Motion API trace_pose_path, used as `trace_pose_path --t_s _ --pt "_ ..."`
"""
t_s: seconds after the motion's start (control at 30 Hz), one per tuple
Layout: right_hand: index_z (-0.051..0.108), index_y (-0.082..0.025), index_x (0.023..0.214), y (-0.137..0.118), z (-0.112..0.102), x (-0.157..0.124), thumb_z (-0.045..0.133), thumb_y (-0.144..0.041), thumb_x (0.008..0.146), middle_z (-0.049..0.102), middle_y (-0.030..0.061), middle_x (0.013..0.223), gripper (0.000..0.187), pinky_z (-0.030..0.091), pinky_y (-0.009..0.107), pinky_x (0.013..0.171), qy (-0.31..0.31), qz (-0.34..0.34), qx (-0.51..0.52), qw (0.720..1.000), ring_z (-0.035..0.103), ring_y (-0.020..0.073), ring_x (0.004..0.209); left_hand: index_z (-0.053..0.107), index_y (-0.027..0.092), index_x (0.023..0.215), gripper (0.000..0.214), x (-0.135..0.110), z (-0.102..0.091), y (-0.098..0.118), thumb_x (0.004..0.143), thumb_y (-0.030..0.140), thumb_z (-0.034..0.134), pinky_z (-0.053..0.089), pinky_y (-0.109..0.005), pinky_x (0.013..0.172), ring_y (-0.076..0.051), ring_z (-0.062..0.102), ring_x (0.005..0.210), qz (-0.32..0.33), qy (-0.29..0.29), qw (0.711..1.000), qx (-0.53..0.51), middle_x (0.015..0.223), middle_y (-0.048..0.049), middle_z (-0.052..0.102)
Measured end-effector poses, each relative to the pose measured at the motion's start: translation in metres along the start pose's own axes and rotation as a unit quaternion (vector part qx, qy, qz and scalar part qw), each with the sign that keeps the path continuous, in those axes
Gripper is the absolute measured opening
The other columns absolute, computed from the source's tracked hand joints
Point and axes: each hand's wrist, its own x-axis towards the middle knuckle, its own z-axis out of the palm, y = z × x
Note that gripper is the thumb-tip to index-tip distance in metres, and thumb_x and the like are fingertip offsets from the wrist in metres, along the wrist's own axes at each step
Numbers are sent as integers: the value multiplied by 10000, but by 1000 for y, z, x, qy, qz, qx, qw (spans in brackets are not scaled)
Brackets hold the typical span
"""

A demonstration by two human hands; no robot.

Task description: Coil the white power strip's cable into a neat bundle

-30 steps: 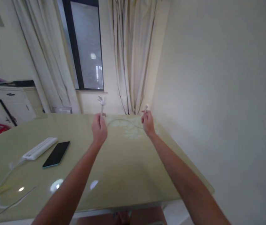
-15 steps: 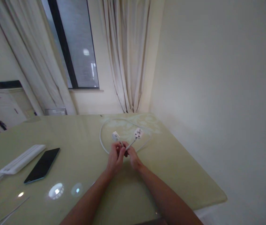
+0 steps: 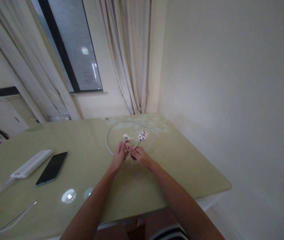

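A white power cable lies in a wide loop on the table beyond my hands. Near one end, its pronged white plug points up and away, just past my right hand. A smaller white end piece, its kind unclear, sticks out above my left hand. Both hands are closed on the cable close to these ends, with the fingertips almost meeting. The fingers partly cover the place where the two cable lengths come together.
The glossy green table meets a wall on the right. On the left lie a white power strip, a dark-screened phone and thin white cords. Curtains hang behind the table.
My view has tilted down, showing the table's near edge and my lap. My hands have shifted on the cable, and the right fingers now pinch it from above. The left end piece has turned.
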Motion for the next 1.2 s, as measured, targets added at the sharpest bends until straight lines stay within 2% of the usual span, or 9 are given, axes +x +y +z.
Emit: trace_pose_path --t_s 0.13,0.23,0.4,0.57,0.67,0.77,0.9,1.03,1.2 --pt "693 -160 905 -7 -9 -5 379 -677 1028 511 -21 616 617 360 228 539 -58 24 -45 997 451 103 527 619 127 1320 841 3 -15 5 868 824 486 284 -200 393 -103 403 390 -85 -82 991 -59 531 45 534" --pt "706 -171 858 -9 -9 -6 393 -651 1033 530 -8 630 599 394 230 544 -66 10 -76 995 479 113 538 692 104 1224 804 4 -20 6 827 794 585 314 -208 379 -88 433 399 -111 -73 988 -76 647 -5 627" --pt "758 -161 918 -4 -2 1 408 -674 1016 629 47 794 628 474 244 609 60 -5 -65 996 580 129 640 744 155 1177 594 5 -21 5 797 611 760 356 -209 420 -58 463 437 -53 -41 992 -111 842 -47 727" --pt "732 -124 868 6 5 11 466 -810 914 651 65 731 737 493 264 620 187 38 31 981 598 143 637 732 168 1153 541 0 -20 15 801 575 786 465 -239 502 -92 551 518 -18 -55 995 -86 945 -96 767" --pt "657 -140 729 11 7 13 471 -851 878 624 54 656 750 476 260 590 211 63 48 974 584 136 590 721 164 1069 476 -4 -17 18 839 581 743 429 -214 461 -97 542 501 22 -48 998 -34 787 -45 703" --pt "619 -157 683 14 8 13 506 -814 886 596 26 613 697 443 240 557 208 73 20 975 560 124 565 716 182 1031 389 -9 -12 18 829 509 774 437 -198 470 -86 520 535 97 -28 995 19 818 -21 641" --pt "646 -164 850 22 8 12 648 -702 852 675 34 720 538 494 249 600 240 74 50 967 628 155 650 718 192 941 231 -15 -5 16 795 344 812 461 -193 521 -84 518 610 207 6 973 104 925 -28 607" --pt "652 -200 949 25 11 9 741 -523 825 733 65 936 357 568 339 782 276 41 26 960 692 221 882 662 186 774 105 -19 0 17 829 244 730 431 -182 518 -81 510 600 252 32 959 122 839 -15 577" --pt "643 -221 1205 17 16 3 605 -394 955 711 84 1190 306 521 383 1007 178 -37 -17 983 670 228 1119 597 186 715 154 -20 3 19 755 208 745 429 -162 477 -84 514 606 212 68 973 65 811 5 551"
